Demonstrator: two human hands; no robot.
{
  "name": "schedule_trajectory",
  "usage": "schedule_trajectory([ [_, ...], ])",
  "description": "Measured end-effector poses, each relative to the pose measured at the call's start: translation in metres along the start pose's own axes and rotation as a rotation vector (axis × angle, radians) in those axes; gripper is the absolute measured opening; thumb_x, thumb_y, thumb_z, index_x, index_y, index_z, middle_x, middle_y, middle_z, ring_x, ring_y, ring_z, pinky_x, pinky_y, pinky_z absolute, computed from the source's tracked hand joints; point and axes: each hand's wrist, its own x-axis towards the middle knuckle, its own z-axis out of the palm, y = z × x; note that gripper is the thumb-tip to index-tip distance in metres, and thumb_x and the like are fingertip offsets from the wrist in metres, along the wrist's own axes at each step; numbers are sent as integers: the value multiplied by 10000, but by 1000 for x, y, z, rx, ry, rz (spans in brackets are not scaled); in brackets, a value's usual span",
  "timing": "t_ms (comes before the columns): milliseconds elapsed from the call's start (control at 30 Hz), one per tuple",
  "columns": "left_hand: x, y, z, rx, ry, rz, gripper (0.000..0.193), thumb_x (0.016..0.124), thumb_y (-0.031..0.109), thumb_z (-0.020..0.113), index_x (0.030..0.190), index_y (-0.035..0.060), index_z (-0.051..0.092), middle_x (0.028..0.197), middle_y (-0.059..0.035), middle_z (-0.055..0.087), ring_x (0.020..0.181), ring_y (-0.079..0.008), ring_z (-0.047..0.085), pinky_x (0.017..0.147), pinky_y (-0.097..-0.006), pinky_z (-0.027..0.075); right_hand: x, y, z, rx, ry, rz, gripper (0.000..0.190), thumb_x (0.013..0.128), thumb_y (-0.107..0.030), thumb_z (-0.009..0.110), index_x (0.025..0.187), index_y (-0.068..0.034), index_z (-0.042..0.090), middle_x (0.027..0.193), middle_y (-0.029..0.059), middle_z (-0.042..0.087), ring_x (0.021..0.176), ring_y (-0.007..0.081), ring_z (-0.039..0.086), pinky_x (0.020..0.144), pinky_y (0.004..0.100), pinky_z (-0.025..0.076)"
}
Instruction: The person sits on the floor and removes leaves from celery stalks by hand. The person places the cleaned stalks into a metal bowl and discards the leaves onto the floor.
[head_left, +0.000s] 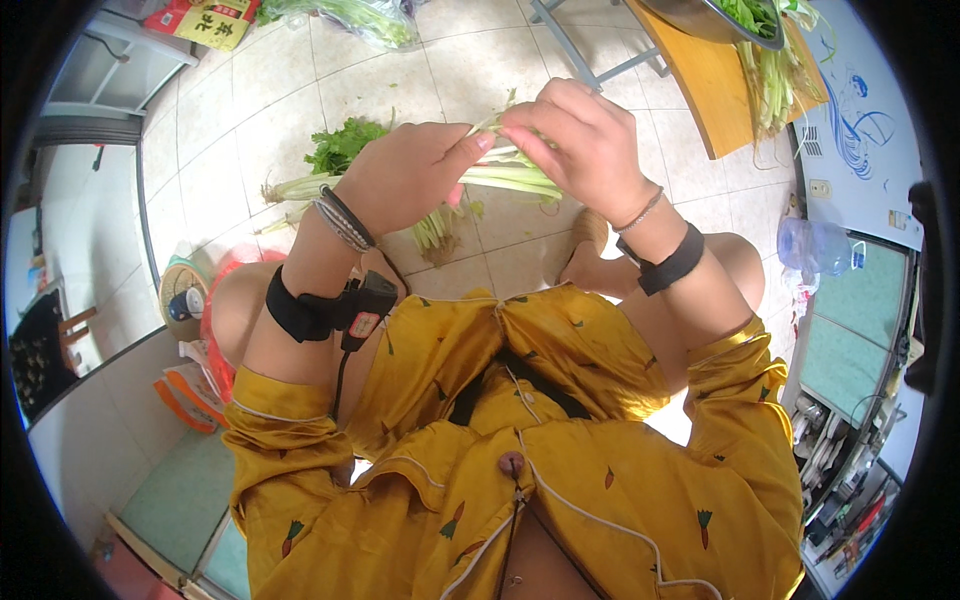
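Observation:
Pale green celery stalks lie across my left hand, which is closed around them, with a root end sticking out at its left. My right hand pinches a thin stalk piece just beside my left thumb. Its fingertips almost meet the left ones. Leafy celery tops show behind my left hand. Below the hands, more stalks with brown roots rest on the tiled floor. How far the right fingers close around the other stalks is partly hidden.
A wooden board at the upper right bears a metal bowl of greens and rooted stalks. Bagged greens lie on the floor ahead. A basket stands at the left, a water jug at the right.

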Motion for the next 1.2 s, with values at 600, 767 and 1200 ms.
schedule_trajectory([
  [600,-18,-13,-21,2,46,-148,470,1048,399,427,917,0,639,610,-46,530,602,-159,507,612,-313,426,0,41,-28,422,57,450,71,963,-93,601,1000,-37,622,842,54,572,796,140,548,726,266,472],
  [767,-19,-12,-16,110,-26,-60,435,1054,373,442,921,7,635,622,-44,532,604,-152,504,605,-315,418,-2,37,-18,882,-27,593,90,1005,-120,535,996,-45,583,908,23,618,879,127,566,854,272,453],
  [1200,-14,-1,-4,268,44,81,389,940,424,630,980,37,640,741,-153,615,689,-344,587,652,-411,459,4,24,-13,1005,-261,421,61,1023,-126,535,1060,-93,571,974,30,654,894,93,587,839,268,475],
])
